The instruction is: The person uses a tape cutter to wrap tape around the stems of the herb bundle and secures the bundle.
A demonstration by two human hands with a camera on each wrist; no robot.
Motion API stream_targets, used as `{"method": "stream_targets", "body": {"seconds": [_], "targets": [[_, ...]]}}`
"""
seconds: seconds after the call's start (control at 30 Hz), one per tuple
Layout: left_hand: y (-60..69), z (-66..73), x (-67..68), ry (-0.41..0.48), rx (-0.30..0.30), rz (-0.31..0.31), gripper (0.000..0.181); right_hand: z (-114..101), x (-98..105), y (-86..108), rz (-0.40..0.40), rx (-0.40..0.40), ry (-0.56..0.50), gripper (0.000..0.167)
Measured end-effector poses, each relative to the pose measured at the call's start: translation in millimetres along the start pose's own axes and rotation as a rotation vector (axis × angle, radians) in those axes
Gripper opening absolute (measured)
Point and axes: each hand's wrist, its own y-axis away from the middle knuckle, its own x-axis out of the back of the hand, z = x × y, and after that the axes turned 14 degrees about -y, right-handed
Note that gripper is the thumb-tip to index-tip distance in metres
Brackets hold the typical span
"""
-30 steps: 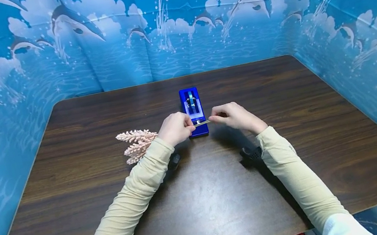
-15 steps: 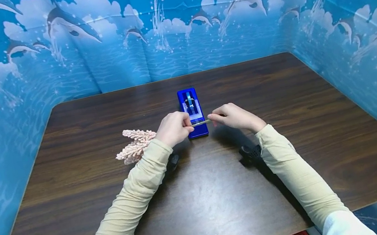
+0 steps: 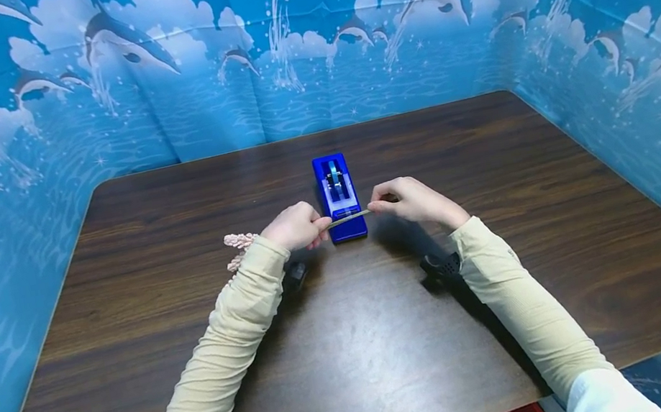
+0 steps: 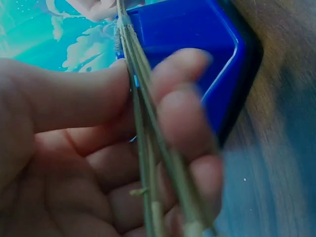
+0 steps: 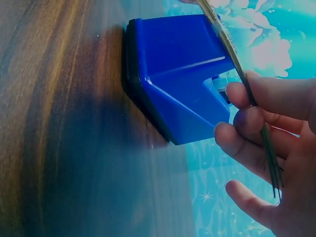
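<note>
A bunch of thin green-brown stems [image 3: 349,218] stretches between both hands, in front of the blue tape dispenser [image 3: 348,230]. Its pale pink flower heads [image 3: 238,242] stick out behind the left forearm, partly hidden. My left hand [image 3: 296,226] pinches the stems between thumb and fingertips; in the left wrist view the stems [image 4: 143,108] run across the palm. My right hand [image 3: 414,201] pinches the bunch near its thin ends, which show in the right wrist view. A shiny clear patch, seemingly tape [image 4: 124,22], wraps the stems between the hands.
The dispenser, with its tape roll [image 3: 335,174], stands on the dark wooden table [image 3: 354,348]. A blue dolphin-print curtain [image 3: 309,78] hangs behind and on both sides. Black wrist cameras show below both forearms.
My left hand has moved slightly left along the stems and turned, exposing more stem between the hands. More of the flower heads is now hidden behind the forearm. My right hand has hardly moved.
</note>
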Motion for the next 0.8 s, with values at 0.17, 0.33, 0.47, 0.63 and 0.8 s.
{"method": "stream_targets", "body": {"seconds": [0.17,0.33,0.47,0.63,0.8], "targets": [[-0.7,-0.8,-0.8,0.002,0.002,0.09,0.029,1,0,1.1,-0.008,0.0,-0.004,0.019],[-1.6,1.6,-2.4,-0.043,0.024,0.179,0.023,2,0,0.6,-0.021,0.008,0.004,0.016],[-2.8,2.5,-5.6,-0.09,0.023,0.208,0.026,3,-2,0.1,-0.027,0.021,0.021,0.012],[-5.9,0.4,-10.9,-0.11,0.023,0.219,0.034,5,-7,-1.0,-0.026,0.033,0.033,0.011],[-8.8,-2.7,-14.1,-0.076,0.014,0.194,0.03,9,-13,-2.6,-0.043,0.022,0.05,0.008]]}}
